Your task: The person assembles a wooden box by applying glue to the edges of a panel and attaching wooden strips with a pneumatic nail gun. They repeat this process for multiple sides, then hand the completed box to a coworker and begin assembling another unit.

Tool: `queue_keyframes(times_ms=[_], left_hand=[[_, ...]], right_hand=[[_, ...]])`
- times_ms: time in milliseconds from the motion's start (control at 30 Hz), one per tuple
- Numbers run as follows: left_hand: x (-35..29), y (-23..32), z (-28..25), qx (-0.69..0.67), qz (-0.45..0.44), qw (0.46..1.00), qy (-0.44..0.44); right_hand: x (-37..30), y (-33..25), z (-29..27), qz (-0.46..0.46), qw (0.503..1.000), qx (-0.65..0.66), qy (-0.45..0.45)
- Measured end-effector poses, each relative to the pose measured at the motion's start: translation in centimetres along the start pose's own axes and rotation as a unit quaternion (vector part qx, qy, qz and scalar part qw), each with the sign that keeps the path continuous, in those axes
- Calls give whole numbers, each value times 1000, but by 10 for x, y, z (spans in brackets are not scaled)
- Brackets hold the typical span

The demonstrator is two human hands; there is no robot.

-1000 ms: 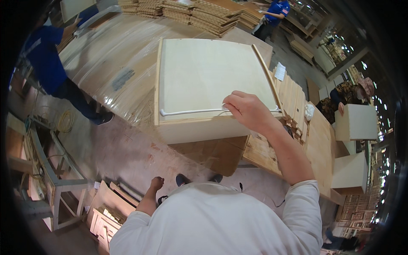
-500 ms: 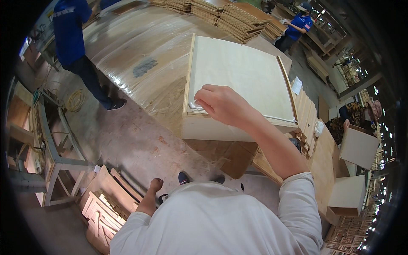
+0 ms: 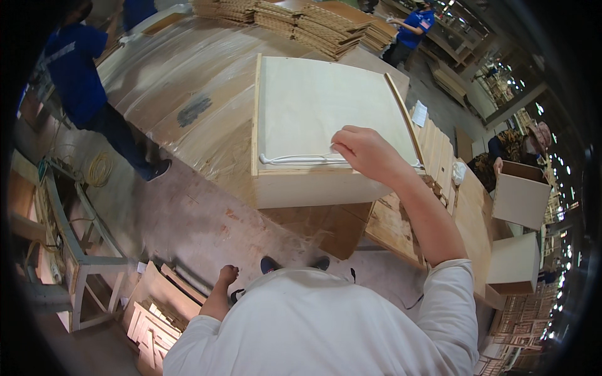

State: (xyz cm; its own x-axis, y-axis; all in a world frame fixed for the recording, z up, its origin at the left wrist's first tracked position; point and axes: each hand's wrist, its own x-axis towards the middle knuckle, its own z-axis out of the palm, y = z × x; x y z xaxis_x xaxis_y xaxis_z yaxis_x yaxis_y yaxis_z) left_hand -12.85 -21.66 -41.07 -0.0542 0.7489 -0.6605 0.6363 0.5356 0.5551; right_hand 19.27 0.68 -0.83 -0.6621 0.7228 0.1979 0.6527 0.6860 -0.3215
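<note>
A shallow box-like piece with a pale panel and wooden side strips (image 3: 326, 106) lies in front of me. Along its near edge runs a looped white strand (image 3: 295, 160), cord or bead of glue, I cannot tell which. My right hand (image 3: 370, 153) is over the right part of this edge, thumb and fingers pinched together. A small white bit shows at its fingertips where the strand meets them; what it holds is hidden by the fingers. Low at my side hangs my left hand (image 3: 229, 274), loosely curled, apart from everything, with nothing visible in it.
Beneath the piece is a large film-covered table (image 3: 194, 75). Stacked boards (image 3: 301, 28) stand at its far side. Wood strips (image 3: 436, 153) and a bench top (image 3: 473, 219) are right. Scrap wood (image 3: 153, 326) lies lower left. A person in blue (image 3: 78, 75) stands left; others work farther off.
My right hand has moved right along the near edge, away from the left corner. The white strand now shows doubled along that edge. My view has shifted slightly; the left hand stays low.
</note>
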Motion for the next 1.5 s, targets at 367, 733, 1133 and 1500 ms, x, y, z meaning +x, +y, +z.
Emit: queue_keyframes(times_ms=[367, 733, 1133, 1500], left_hand=[[27, 17, -5, 265, 119, 953, -84], [21, 19, 5, 55, -11, 995, -76], [23, 32, -2, 47, 53, 997, -44], [14, 26, 4, 104, 64, 991, -63]], right_hand=[[-40, 17, -34, 118, 989, 86, 30], [-88, 56, -67, 243, 966, 91, 1], [-61, 49, -37, 171, 981, 97, 2], [-120, 97, -75, 282, 959, 12, 39]])
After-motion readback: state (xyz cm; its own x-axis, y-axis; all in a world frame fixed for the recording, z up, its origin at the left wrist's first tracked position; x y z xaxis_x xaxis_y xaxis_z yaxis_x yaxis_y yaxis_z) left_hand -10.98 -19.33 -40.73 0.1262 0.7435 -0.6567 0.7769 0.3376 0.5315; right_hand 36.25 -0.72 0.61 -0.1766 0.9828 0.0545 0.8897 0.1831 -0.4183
